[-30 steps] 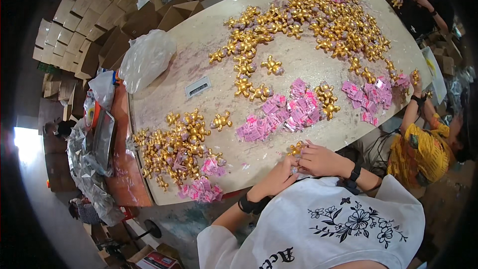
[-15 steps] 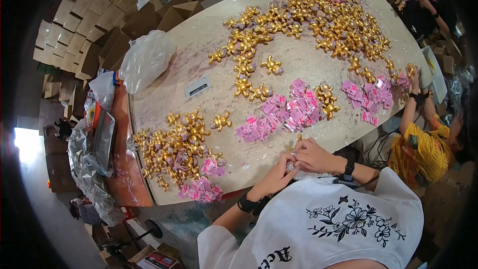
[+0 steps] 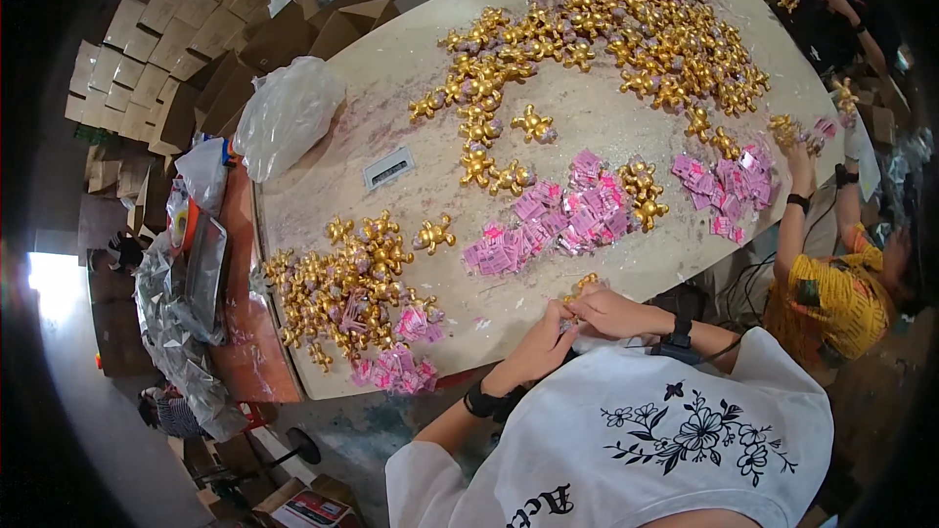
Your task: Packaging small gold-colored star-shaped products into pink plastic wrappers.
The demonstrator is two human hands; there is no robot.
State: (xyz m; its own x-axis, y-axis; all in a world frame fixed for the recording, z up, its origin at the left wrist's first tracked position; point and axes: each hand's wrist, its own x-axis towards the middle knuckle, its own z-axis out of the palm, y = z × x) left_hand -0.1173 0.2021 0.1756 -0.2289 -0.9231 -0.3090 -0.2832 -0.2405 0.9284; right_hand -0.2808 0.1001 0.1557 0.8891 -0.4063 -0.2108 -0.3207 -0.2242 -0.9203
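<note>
- Gripping a gold figure, your left hand and right hand partly hide it.
- Should your grip slacken, it could drop onto the worktop.

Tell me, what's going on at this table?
The person's left hand and right hand are together at the near edge of the table, holding a gold figure that their fingers mostly hide. Pink packets lie just beyond, with a heap of gold figures to the left and a larger spread farther back. At the right, a co-worker in yellow has a hand at more gold pieces.
</note>
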